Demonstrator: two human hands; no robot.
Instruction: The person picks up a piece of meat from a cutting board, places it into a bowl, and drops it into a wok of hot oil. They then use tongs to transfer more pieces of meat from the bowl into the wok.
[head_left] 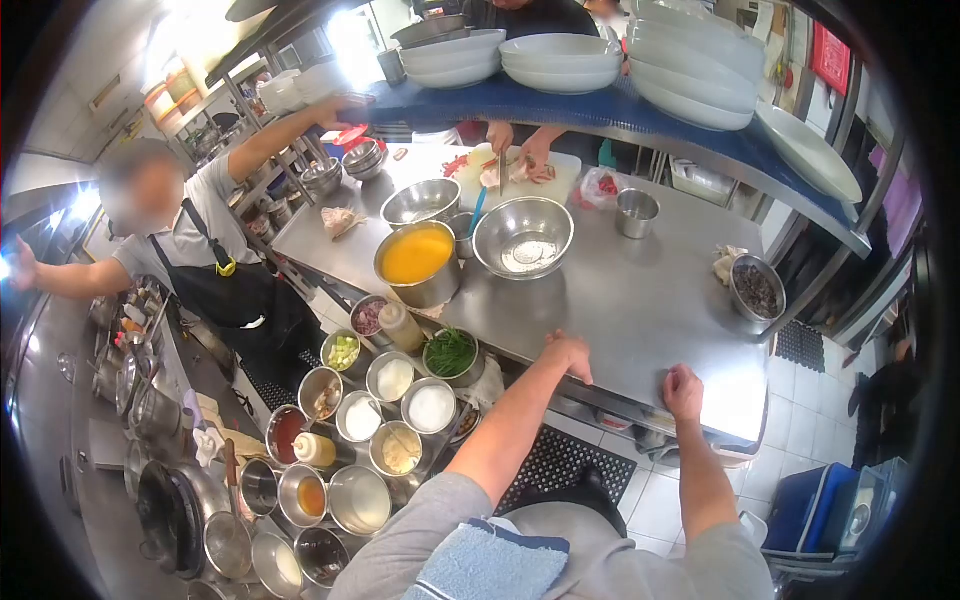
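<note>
My left hand point(568, 357) rests at the near edge of the steel worktable point(640, 300), its fingers loosely extended and holding nothing. Farther right, my right hand point(684, 392) lies on the same edge with its fingers curled in and nothing visible in them. Ahead of my left hand stands a wide steel mixing bowl point(523, 238) with a little pale content at the bottom. Beside it are a pot of orange liquid point(417, 254) and a small steel container holding a blue-handled utensil point(478, 208). To the left of my left forearm sits a container of chopped greens point(451, 353).
Across the table, a person's hands point(536, 152) work with a knife point(503, 175) on a white cutting board point(566, 182). At left, a co-worker in a black apron point(240, 300) stretches out both arms. White bowls point(560, 62) line the overhead shelf. A bowl of dark pieces point(757, 288) stands right.
</note>
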